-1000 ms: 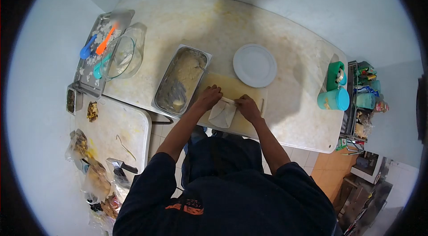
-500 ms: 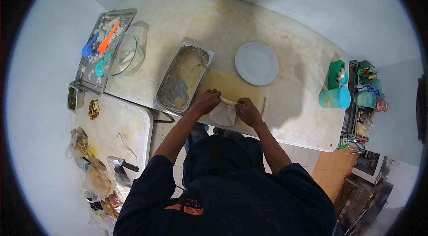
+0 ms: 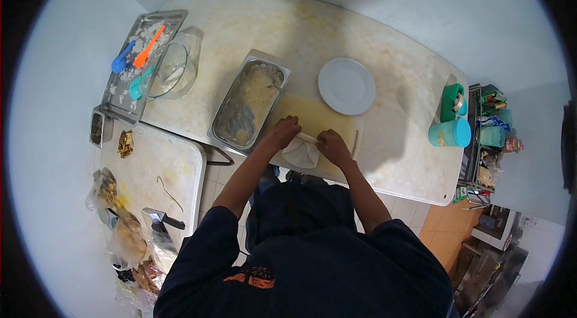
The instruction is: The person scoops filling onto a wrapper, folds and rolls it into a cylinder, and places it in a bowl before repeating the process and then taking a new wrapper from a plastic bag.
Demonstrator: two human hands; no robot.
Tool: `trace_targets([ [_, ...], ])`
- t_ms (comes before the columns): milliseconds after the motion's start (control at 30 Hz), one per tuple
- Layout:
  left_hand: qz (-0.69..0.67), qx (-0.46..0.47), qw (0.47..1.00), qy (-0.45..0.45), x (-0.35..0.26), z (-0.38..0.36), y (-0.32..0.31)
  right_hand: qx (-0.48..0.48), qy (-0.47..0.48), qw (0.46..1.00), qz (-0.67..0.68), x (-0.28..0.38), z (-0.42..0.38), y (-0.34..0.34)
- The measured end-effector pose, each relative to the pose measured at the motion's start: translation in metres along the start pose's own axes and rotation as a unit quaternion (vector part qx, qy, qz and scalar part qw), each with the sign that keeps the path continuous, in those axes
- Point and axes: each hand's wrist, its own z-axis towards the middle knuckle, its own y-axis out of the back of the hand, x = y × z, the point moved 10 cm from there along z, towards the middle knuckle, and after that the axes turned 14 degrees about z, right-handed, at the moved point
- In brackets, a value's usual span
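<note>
My left hand [image 3: 283,135] and my right hand [image 3: 334,147] pinch opposite ends of the far edge of a thin, pale dough sheet [image 3: 300,156]. That edge is rolled over into a narrow tube, while the rest hangs flat toward my body. Beneath the hands lies a yellowish cutting board [image 3: 318,114] at the front of the table. Just left of my left hand is a steel pan [image 3: 260,55] partly filled with a creamy, pale mixture [image 3: 259,90]. A white plate [image 3: 347,86] sits beyond the board. Any filling inside the roll is hidden.
A metal tray [image 3: 174,18] with spoons and white scraps stands far left, beside a glass bowl [image 3: 174,81]. On the lower left table [image 3: 141,165] lie a knife [image 3: 165,219] and plastic bags. A turquoise container [image 3: 448,133] stands right, by a wire rack [image 3: 473,114].
Both hands stay at the sheet's far edge with only slight finger movement. The left fingers have shifted slightly upward, and the view has moved a little.
</note>
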Motion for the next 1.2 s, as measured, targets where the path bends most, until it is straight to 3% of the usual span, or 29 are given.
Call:
trace_targets([
  [300,-0.005,-0.028,0.999,-0.044,-0.011,-0.016,0.006,0.018,0.035,0.997,0.072,0.009,-0.010,-0.003],
  [467,-0.030,-0.038,0.999,-0.024,-0.012,-0.024,0.007,0.041,0.050,0.993,0.103,0.005,-0.017,-0.003],
  [667,-0.089,-0.016,0.996,0.001,-0.008,-0.037,0.006,-0.012,0.173,0.985,-0.002,0.027,-0.030,-0.002],
  [767,-0.097,-0.032,0.995,0.018,-0.008,-0.038,0.005,0.013,0.161,0.987,-0.022,0.029,-0.035,-0.010],
  [967,-0.124,-0.073,0.989,0.034,-0.005,-0.035,0.010,-0.043,0.005,0.992,0.117,-0.002,-0.025,-0.006],
  [1067,-0.107,-0.048,0.993,0.017,0.000,-0.029,-0.009,-0.047,0.070,0.992,0.096,0.009,-0.024,-0.001],
  [1200,-0.092,0.006,0.996,0.013,0.001,-0.026,-0.021,-0.009,0.061,0.995,0.080,0.007,-0.021,-0.007],
])
